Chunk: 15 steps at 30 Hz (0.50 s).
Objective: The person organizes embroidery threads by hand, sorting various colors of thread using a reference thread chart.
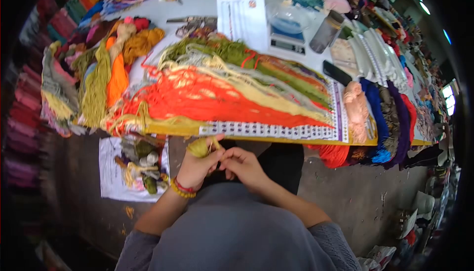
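My left hand holds a small olive-yellow bundle of yarn near the table's front edge, its fingers closed around it. Fingertips of my right hand are pinched together and meet the left fingers. Whatever lies in the right pinch is too small to make out. Just beyond both hands, long strands of red yarn are spread over the table, with cream yarn and green yarn behind them. A printed strip with dark dots runs along the front edge.
Hanks of olive yarn and orange yarn lie at left. A digital scale, paper sheet, phone and grey container stand behind. Blue yarn hangs over the right edge. Low at left is a sheet with small yarn bundles.
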Each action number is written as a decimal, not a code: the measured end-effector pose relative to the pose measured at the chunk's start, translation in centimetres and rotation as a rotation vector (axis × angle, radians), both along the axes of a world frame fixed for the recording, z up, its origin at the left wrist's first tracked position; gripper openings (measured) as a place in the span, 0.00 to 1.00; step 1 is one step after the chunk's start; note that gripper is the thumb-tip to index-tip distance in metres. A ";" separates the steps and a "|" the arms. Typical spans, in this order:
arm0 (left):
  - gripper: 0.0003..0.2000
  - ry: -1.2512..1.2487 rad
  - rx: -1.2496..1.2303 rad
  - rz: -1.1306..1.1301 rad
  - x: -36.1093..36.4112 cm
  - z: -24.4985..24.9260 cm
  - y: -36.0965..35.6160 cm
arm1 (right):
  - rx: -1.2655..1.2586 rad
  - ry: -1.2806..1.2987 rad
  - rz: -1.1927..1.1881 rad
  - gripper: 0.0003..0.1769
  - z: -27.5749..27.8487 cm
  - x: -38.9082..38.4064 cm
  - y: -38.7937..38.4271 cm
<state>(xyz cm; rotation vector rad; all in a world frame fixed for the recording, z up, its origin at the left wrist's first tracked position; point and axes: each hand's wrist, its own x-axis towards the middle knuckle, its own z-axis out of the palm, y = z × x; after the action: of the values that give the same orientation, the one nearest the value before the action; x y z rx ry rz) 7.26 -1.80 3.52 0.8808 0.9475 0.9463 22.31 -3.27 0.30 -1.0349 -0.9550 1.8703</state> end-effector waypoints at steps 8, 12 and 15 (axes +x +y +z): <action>0.19 0.004 -0.020 0.046 -0.5 -0.8 0.1 | -0.068 0.021 0.017 0.05 0.0 0.0 0.3; 0.19 -0.027 -0.076 0.052 -0.7 -1.2 0.1 | -0.066 0.008 0.033 0.05 -0.1 -0.2 0.6; 0.17 -0.052 -0.125 0.104 -0.6 -1.2 0.1 | -0.065 -0.008 0.057 0.05 -0.1 -0.4 0.8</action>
<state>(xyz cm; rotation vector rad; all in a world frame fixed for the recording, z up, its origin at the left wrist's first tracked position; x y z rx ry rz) 6.66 -1.70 2.31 0.7044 1.0038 0.9829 21.96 -2.44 0.19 -1.0647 -0.9428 1.9570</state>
